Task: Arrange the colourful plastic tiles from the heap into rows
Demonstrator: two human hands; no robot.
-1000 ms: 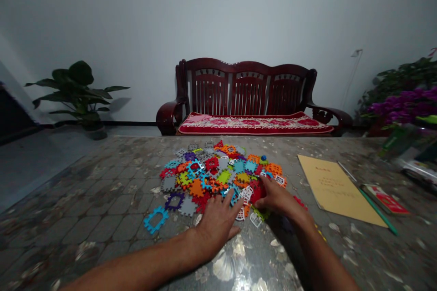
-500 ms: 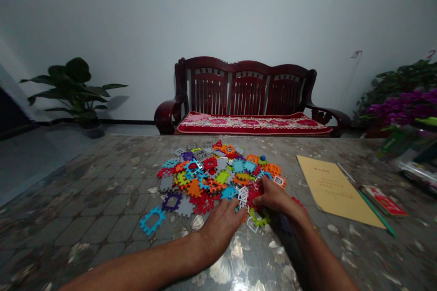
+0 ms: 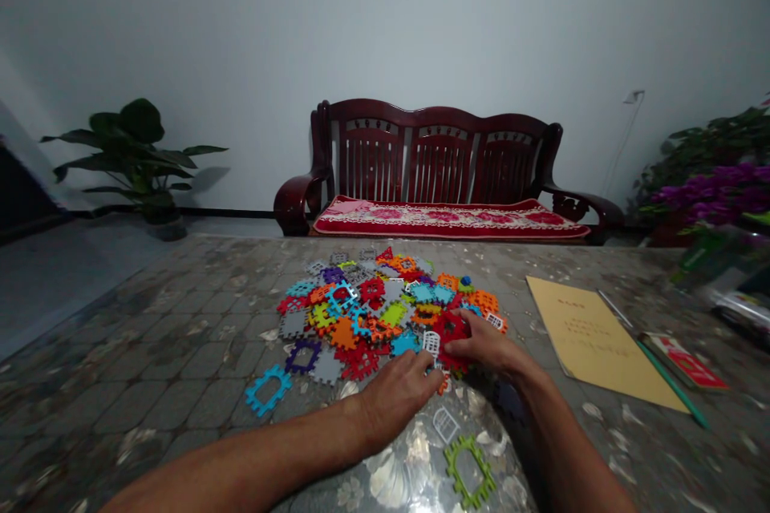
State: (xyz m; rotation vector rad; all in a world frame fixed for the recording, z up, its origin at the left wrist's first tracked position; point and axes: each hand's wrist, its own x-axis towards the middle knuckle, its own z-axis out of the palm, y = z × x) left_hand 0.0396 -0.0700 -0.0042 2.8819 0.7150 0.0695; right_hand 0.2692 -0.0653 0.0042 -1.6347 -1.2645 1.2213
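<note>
In the head view my left hand (image 3: 398,391) is at the near edge of a heap of coloured plastic building pieces (image 3: 361,313). Its fingers are curled, with thumb and forefinger closed about the lower end of a white lattice window piece (image 3: 431,341). On the heap's right side my right hand (image 3: 488,343) has thumb and fingers around a red notched piece (image 3: 451,327), partly hidden by the hand. Closer to me lie a lime-green notched frame (image 3: 469,471) and a white arched window piece (image 3: 446,423), both apart from the hands.
A light-blue frame (image 3: 268,390) lies left of the heap on the patterned table (image 3: 198,337). To the right are a tan booklet (image 3: 601,341), a green pencil (image 3: 674,385) and a red-and-white box (image 3: 686,361). Beyond the table stands a wooden bench (image 3: 436,152).
The lime-green frame and the white arched window piece have moved out from the heap's near edge towards me. Both hands have shifted only slightly.
</note>
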